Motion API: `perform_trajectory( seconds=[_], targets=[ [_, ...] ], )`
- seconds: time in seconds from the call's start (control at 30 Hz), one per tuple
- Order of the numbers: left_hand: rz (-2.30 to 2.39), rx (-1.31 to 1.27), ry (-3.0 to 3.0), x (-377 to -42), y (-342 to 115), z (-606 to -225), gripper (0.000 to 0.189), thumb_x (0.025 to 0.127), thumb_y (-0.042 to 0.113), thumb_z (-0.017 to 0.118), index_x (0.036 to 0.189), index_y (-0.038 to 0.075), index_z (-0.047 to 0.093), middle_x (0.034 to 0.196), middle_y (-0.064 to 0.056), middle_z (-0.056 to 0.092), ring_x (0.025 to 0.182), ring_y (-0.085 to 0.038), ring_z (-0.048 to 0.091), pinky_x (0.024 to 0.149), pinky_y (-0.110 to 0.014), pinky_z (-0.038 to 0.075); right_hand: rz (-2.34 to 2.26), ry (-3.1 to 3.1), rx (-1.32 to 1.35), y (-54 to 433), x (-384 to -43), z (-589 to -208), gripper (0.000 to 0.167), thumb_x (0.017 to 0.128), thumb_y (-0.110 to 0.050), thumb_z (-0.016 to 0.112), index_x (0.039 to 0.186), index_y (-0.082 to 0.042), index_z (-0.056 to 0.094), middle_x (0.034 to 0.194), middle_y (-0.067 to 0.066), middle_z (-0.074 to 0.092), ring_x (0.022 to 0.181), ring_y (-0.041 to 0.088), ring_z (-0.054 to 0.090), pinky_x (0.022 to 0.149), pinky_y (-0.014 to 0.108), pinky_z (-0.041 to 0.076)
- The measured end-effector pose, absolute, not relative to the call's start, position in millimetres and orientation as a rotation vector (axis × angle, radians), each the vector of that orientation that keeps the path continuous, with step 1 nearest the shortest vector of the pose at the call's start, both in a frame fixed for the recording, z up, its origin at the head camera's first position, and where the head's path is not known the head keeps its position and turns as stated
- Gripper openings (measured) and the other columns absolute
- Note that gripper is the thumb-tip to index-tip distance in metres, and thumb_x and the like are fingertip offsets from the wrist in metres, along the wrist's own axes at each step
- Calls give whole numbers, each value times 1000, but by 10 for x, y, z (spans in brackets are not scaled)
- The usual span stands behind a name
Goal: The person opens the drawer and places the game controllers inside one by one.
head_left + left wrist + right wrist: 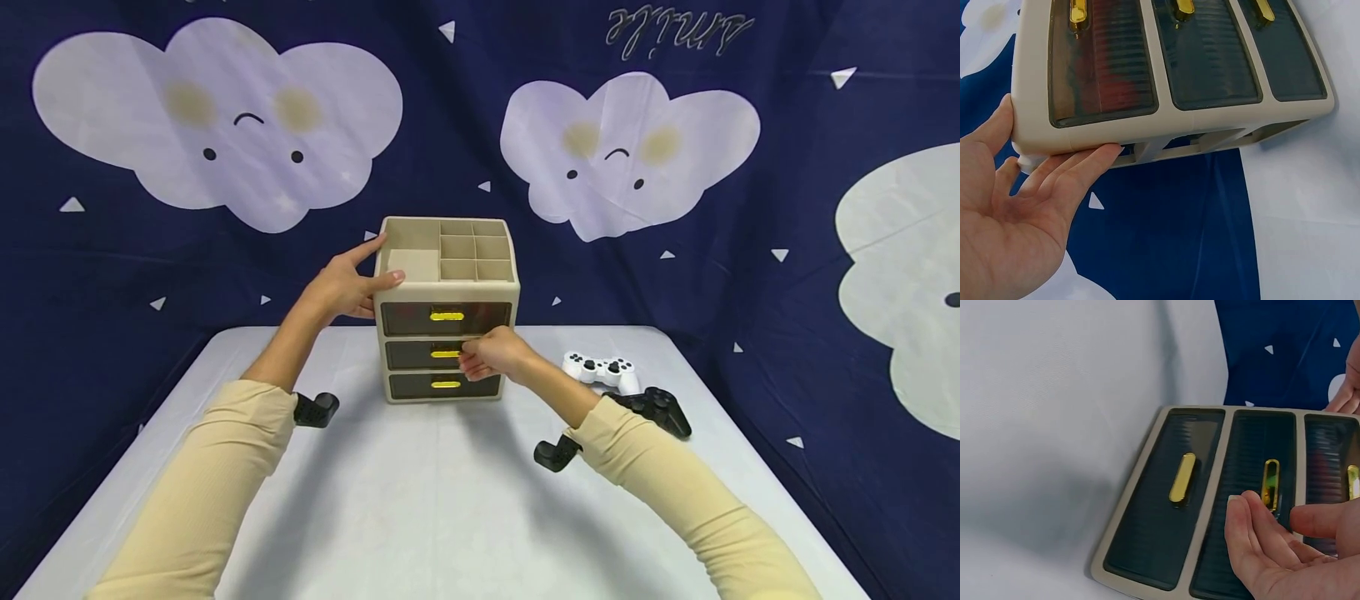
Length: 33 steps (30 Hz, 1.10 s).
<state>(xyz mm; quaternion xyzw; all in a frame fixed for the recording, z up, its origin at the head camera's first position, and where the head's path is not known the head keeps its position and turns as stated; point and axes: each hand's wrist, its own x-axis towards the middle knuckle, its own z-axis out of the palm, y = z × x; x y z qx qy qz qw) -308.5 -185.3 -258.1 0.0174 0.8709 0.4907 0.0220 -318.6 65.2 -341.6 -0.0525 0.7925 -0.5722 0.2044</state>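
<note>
A beige desktop drawer organizer (450, 292) stands upright on the table, with three dark see-through drawers closed in its front. My left hand (337, 287) rests on its upper left corner, the thumb over the top edge and straight fingers along the side wall in the left wrist view. At the middle drawer, my right hand (497, 353) is beside the yellow handle (1271, 478). Its fingers are loosely bent, and a gap shows between thumb and fingertips. Something reddish (1107, 75) shows through the top drawer's front.
Open compartments (457, 247) divide the organizer's top. To the right lie a white game controller (600, 369) and a black game controller (660, 408), close together on the white table (420, 500). Behind hangs a dark blue cloth (450, 125) with clouds.
</note>
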Motion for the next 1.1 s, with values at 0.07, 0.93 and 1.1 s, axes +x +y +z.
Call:
perform_trajectory(
  seconds=[0.07,0.93,1.1],
  targets=[
    [1523,50,2689,-3085,-1845,-2578,85,99,39,67,163,42,11,137,-30,57,110,-44,69,96,-51,57,-1592,2204,-138,654,-3191,-3453,29,103,-8,55,107,17,69,82,16,73,79,27,75,86,41,62],
    [1503,38,2713,-3088,-1817,-2580,85,98,42,67,163,42,11,138,-31,56,110,-43,70,96,-51,58,-1646,2183,-142,573,-3173,-3593,28,104,-9,56,104,15,71,83,15,74,74,22,74,81,38,64],
    [1496,47,2722,-3082,-1830,-2583,84,99,40,66,163,41,11,140,-31,55,111,-44,69,96,-52,57,-1622,2207,-165,585,-3132,-3601,28,103,-10,57,102,14,72,79,12,73,73,23,74,71,32,64]
  ],
)
